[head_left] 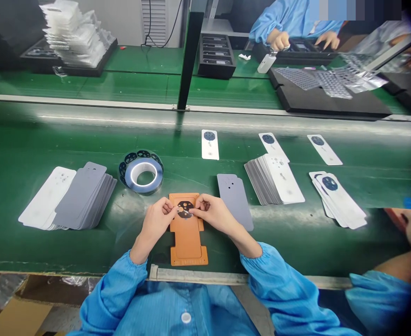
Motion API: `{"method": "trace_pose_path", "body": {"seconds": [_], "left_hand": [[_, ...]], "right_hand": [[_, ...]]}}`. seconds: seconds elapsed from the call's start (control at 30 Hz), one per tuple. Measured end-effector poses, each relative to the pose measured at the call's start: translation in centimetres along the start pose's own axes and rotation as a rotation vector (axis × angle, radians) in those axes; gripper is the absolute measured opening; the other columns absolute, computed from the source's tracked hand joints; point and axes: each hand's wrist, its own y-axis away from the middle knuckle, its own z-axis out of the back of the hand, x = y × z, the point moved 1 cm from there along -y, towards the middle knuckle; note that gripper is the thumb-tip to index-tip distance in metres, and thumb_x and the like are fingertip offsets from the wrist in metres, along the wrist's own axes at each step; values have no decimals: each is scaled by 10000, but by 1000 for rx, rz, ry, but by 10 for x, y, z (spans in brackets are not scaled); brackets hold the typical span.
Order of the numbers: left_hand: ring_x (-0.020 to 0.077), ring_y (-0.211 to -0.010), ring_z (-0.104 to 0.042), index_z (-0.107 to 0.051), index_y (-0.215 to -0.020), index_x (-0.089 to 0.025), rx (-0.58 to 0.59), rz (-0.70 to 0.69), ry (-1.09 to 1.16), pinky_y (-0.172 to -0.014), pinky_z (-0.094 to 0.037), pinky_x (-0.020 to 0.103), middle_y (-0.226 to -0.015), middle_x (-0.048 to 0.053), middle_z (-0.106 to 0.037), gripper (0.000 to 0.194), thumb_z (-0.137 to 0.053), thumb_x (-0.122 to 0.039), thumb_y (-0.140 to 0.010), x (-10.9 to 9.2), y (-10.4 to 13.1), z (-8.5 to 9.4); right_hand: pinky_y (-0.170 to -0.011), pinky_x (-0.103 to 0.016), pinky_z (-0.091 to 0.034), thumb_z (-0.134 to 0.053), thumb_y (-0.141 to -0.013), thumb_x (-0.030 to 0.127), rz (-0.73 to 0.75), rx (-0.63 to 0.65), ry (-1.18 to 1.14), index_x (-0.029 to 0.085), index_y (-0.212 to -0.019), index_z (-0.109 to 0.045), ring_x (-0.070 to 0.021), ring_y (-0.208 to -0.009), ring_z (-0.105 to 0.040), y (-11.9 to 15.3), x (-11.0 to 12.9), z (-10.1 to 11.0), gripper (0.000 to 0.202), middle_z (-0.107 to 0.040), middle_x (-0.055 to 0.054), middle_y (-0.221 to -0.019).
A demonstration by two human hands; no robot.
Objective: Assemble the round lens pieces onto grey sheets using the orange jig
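Just in front of me on the green bench lies an orange fixture point(187, 242) with a shallow recess. A round black sticker with holes point(185, 205) is at its upper end. My left hand point(158, 224) pinches the sticker's left edge between thumb and fingers. Its right edge is between the fingertips of my right hand point(215, 214). Whether the sticker touches the fixture, I cannot tell. Beside my right hand are grey phone-back-shaped sheets point(235, 200). Left of my hands stands a roll of black round stickers point(142, 172).
Fanned stacks of grey sheets point(82, 200) and white sheets point(282, 179) flank the fixture. White sheets with black circles point(345, 200) lie at right. A black post point(189, 60) rises behind. A co-worker's hands point(278, 39) work across the bench; another person's sleeve point(380, 298) is at right.
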Motion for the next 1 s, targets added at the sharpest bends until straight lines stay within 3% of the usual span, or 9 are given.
{"method": "trace_pose_path", "body": {"seconds": [0.17,0.27,0.67,1.0], "left_hand": [[124,-577,-578,-571,-716,-217,-3,-23,-20,-582,-439,235,-645,-36,-622,183,-672,-329,-820,2,-1,-1],[124,-586,-564,-571,-727,-217,5,-28,-35,-586,-437,237,-654,-35,-618,195,-666,-349,-835,5,-1,-1],[118,-573,-538,-540,-723,-220,4,-61,-84,-581,-414,238,-646,-38,-598,213,-630,-346,-870,3,1,-2],[123,-587,-555,-565,-743,-221,-23,-65,-60,-604,-444,234,-632,-39,-596,169,-644,-343,-829,5,1,-3]], "right_hand": [[-642,-287,-465,-787,-797,479,-54,98,-100,201,-833,-616,-140,-663,-570,1,-3,13,329,-642,8,-767],[-670,-299,-503,-759,-824,504,-64,77,-82,198,-867,-632,-152,-693,-613,0,-2,15,334,-683,-14,-808],[-585,-284,-463,-671,-903,470,52,24,154,225,-798,-592,-152,-619,-576,-3,-4,9,278,-650,9,-695],[-616,-290,-476,-609,-915,290,120,77,255,231,-822,-564,-167,-655,-622,9,3,19,120,-671,1,-726]]}}
